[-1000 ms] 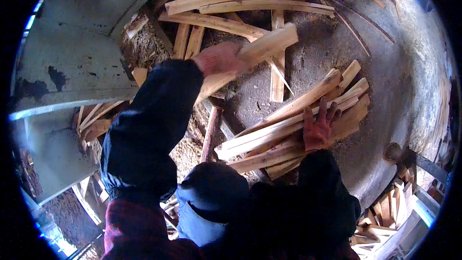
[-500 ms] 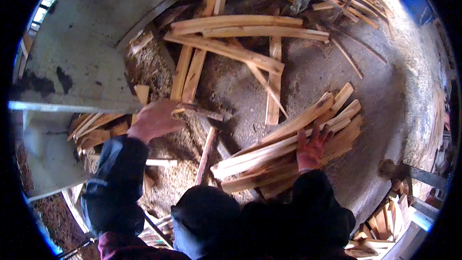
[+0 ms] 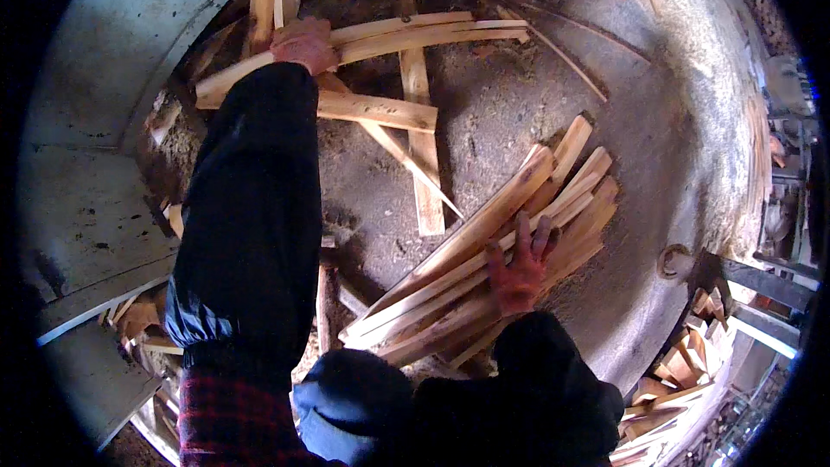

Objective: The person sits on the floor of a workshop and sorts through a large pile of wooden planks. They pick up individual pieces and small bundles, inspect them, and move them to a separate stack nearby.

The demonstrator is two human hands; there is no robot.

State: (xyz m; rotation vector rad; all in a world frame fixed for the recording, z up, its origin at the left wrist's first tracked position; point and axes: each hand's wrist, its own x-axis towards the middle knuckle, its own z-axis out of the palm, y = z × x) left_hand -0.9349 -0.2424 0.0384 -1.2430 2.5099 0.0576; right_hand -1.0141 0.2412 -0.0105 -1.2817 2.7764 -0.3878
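pale split wood fills the scene. the left grip (image 3: 303, 43) closes over a long slat (image 3: 346, 39) in the far pile, while the right grip (image 3: 519, 264) lies flat, fingers spread, pressing a bundle of slats (image 3: 484, 259). both rest on a dusty concrete floor (image 3: 510, 104); loose sticks (image 3: 419, 147) lie between the grips.

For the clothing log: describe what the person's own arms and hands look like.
Both hands are bare, with no gloves. The left hand comes out of a long, dark, slightly shiny oversleeve gathered at its upper end, over a red and dark checked shirt. The right hand comes out of a plain dark sleeve. No watch or rings show.
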